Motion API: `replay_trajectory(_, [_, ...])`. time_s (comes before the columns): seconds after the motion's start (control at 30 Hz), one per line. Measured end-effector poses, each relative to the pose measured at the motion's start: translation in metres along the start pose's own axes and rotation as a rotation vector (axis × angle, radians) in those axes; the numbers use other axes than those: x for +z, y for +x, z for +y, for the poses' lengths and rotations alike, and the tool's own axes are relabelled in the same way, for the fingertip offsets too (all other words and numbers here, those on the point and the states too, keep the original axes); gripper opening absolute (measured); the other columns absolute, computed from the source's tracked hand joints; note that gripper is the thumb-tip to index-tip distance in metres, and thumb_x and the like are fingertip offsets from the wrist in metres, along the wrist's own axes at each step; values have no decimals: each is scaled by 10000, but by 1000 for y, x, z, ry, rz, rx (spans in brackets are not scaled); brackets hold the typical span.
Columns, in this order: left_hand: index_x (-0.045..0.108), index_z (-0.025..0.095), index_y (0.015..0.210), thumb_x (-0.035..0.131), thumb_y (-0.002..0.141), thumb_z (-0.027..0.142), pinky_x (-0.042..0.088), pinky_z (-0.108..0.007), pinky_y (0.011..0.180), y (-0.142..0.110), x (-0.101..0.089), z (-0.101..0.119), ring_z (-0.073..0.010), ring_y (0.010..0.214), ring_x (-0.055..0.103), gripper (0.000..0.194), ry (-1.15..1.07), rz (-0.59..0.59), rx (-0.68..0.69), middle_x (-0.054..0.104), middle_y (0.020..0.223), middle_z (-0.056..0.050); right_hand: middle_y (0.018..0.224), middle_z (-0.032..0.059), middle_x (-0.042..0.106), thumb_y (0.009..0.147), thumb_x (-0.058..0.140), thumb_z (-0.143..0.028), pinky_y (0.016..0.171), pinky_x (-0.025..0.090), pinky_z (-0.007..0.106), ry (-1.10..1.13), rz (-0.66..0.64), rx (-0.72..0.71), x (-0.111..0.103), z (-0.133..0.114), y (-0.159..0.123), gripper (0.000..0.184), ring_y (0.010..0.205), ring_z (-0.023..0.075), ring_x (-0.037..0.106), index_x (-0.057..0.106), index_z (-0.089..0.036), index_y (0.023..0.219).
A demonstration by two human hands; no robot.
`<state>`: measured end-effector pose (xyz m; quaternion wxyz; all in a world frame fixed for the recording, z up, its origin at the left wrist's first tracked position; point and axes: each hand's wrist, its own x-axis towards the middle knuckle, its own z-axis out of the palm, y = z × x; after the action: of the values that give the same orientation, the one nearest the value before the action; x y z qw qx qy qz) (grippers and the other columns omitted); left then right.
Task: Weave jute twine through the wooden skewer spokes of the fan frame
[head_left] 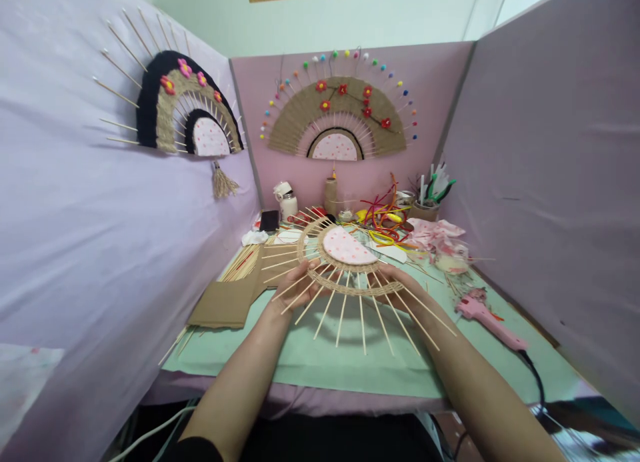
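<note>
Above the table's near part I hold a woven stick fan (346, 290) tilted between both hands. It has a half-round white centre (346, 246) with pink dots, bands of tan twine around it, and several thin wooden sticks radiating outward, many toward me. My left hand (301, 285) grips the fan from below at its left side, the fingers partly behind the sticks. On the right side, my right hand (397, 283) supports it in the same way, with fingers curled under the woven band and partly hidden.
A pink hot glue gun (487, 322) lies at the right, its black cord running off the edge. Brown cardboard (220, 305) and loose sticks (241, 262) lie left. Behind are coloured pipe cleaners (383, 215) and a tool pot (424, 211). Finished fans (390, 95) hang on the walls.
</note>
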<state>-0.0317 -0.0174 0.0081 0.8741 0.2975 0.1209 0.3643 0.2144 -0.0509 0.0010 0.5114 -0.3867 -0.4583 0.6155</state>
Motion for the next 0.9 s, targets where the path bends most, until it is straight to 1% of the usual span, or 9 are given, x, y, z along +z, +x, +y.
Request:
replay_trajectory(0.1, [586, 154, 863, 367, 881, 404, 443, -425, 898, -2, 7, 1, -317, 1204, 445, 333, 6, -1, 18, 589, 1157, -126, 537, -49, 421, 628, 643, -312, 431, 278, 219, 166, -89, 78, 1, -1, 1, 205, 448, 83, 340, 512, -199, 736])
replay_trajectory(0.17, [587, 147, 981, 398, 858, 440, 414, -438, 938, 0, 10, 2, -315, 1216, 435, 370, -3, -19, 56, 564, 1201, -147, 507, -65, 348, 629, 633, -297, 419, 247, 211, 225, -72, 54, 2, -3, 3, 208, 433, 77, 295, 459, -203, 692])
replay_trajectory(0.27, [532, 130, 1142, 450, 822, 435, 369, -417, 996, 5, 11, 3, -284, 1230, 428, 450, -42, -24, 127, 523, 1257, -178, 508, -69, 306, 667, 608, -315, 391, 193, 209, 267, -28, 24, 0, -5, 6, 234, 410, 71, 240, 398, -211, 661])
replay_trajectory(0.4, [505, 82, 1180, 438, 798, 200, 347, -359, 1023, 11, 7, -1, -243, 1218, 449, 405, -22, 39, 116, 552, 1228, -172, 513, -70, 307, 699, 596, -308, 369, 195, 214, 325, -5, -12, -2, -4, 9, 252, 391, 62, 200, 371, -210, 639])
replay_trajectory(0.5, [493, 92, 1205, 443, 737, 101, 320, -391, 1039, 9, 11, -6, -264, 1224, 437, 471, 38, -30, 47, 509, 1283, -164, 521, -72, 305, 701, 608, -285, 361, 204, 205, 362, -2, -25, -3, -3, 10, 247, 394, 58, 200, 383, -206, 639])
replay_trajectory(0.6, [486, 141, 1225, 485, 731, 152, 284, -465, 1047, 3, 19, -9, -305, 1253, 390, 494, 50, -144, 25, 466, 1332, -138, 528, -69, 304, 703, 617, -288, 362, 194, 197, 356, -5, -16, -1, -4, 10, 261, 405, 56, 206, 384, -200, 627])
replay_trajectory(0.67, [489, 161, 1224, 515, 741, 212, 265, -476, 1053, 2, 21, -10, -312, 1260, 378, 486, 50, -179, 27, 461, 1339, -127, 524, -69, 307, 693, 631, -294, 367, 181, 195, 351, -12, -2, 2, -4, 9, 286, 410, 53, 207, 376, -195, 608])
replay_trajectory(0.8, [455, 180, 1265, 546, 778, 367, 288, -475, 1036, 4, 20, -13, -317, 1211, 441, 529, 62, -203, 20, 439, 1355, -143, 524, -68, 351, 652, 669, -292, 383, 173, 194, 297, -12, 4, 8, -4, 6, 249, 419, 55, 266, 440, -195, 671])
replay_trajectory(0.9, [399, 234, 1313, 490, 827, 432, 334, -489, 999, 9, 18, -19, -306, 1164, 492, 532, 48, -173, 3, 456, 1345, -128, 518, -61, 400, 658, 663, -333, 407, 244, 214, 186, -9, -25, 11, -1, 4, 228, 425, 72, 340, 488, -203, 726])
